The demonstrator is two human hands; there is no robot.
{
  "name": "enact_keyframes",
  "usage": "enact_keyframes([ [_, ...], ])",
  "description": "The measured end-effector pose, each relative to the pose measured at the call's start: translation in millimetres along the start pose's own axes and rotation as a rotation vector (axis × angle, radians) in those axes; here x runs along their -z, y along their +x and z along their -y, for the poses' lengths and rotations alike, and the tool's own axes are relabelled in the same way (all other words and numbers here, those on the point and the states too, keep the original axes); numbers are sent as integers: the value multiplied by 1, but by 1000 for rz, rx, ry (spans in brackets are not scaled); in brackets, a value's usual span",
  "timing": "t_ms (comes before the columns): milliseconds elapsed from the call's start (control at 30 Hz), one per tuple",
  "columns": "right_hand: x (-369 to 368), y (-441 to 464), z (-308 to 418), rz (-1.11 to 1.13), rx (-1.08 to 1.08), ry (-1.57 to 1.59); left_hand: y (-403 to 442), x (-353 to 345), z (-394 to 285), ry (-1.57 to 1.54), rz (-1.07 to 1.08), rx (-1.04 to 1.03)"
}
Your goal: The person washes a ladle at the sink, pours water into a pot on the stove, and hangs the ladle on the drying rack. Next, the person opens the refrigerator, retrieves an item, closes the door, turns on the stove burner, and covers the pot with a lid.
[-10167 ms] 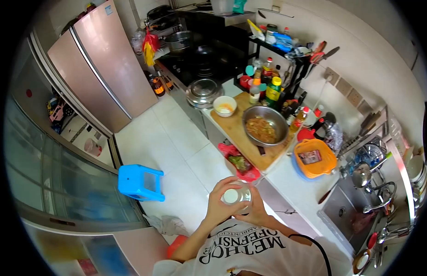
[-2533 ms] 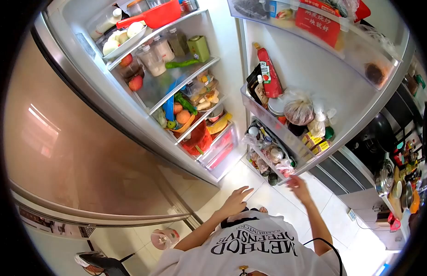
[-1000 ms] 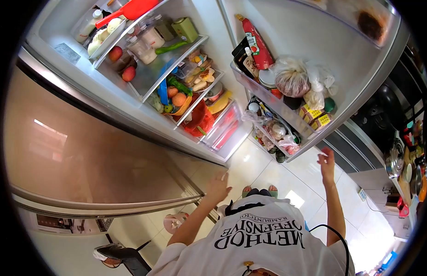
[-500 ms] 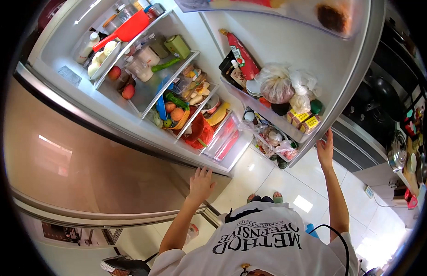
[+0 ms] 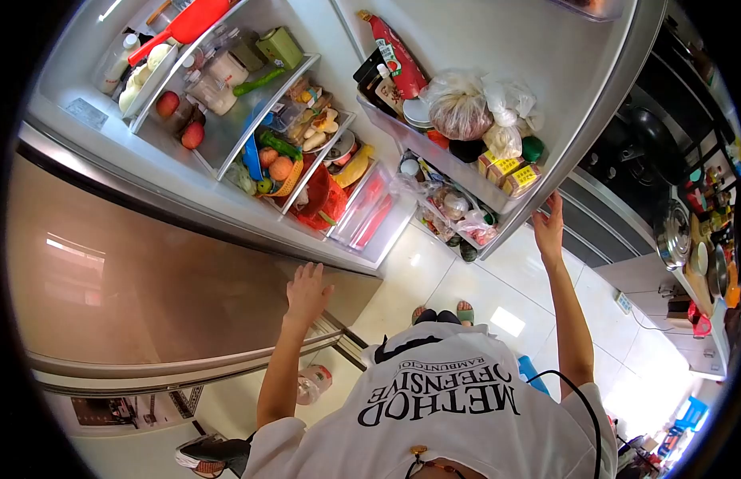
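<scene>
A refrigerator stands with its right door (image 5: 602, 136) swung open. My right hand (image 5: 550, 230) is at the outer edge of that door, its fingers stretched out against or just beside the edge; contact is hard to make out. My left hand (image 5: 309, 294) has its fingers spread in front of the closed brown door (image 5: 147, 279), near its right side, holding nothing. Inside the fridge are a red dipper (image 5: 183, 30), a green chili (image 5: 259, 81), a basket of fruit (image 5: 284, 184) and a red bag (image 5: 322, 199). A ketchup pouch (image 5: 398, 60) and tied plastic bags (image 5: 460, 104) fill the door shelf.
Yellow boxes (image 5: 518, 180) sit at the end of the door shelf. To the right are a stove with a black wok (image 5: 658, 140) and a counter with pans (image 5: 672, 231). Below lies a white tiled floor (image 5: 482, 287). A dark cable (image 5: 590, 399) hangs by my right arm.
The view has shifted, so the fridge and its contents sit farther left and higher. My left hand has moved with the fridge front, and my right hand stays by the door edge.
</scene>
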State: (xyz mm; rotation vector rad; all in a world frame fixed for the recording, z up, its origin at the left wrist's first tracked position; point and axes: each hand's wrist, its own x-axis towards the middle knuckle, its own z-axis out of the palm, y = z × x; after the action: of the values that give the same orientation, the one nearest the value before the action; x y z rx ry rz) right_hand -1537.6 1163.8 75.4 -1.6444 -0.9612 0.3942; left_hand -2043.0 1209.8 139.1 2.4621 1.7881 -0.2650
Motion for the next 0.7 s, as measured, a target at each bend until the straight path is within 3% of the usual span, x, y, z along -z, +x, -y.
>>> enact_keyframes([
  [67, -1, -2, -5, -1, 14, 78, -2, -3, -3, -17, -8, -14],
  [567, -10, -48, 43, -2, 95, -165, -6, -47, -15, -113, 27, -62],
  [600, -13, -54, 46, -44, 206, -248, -6, -45, -14, -117, 60, -49],
  [700, -17, -69, 53, -2, 131, -272, -9, -39, -17, -127, 138, -20],
])
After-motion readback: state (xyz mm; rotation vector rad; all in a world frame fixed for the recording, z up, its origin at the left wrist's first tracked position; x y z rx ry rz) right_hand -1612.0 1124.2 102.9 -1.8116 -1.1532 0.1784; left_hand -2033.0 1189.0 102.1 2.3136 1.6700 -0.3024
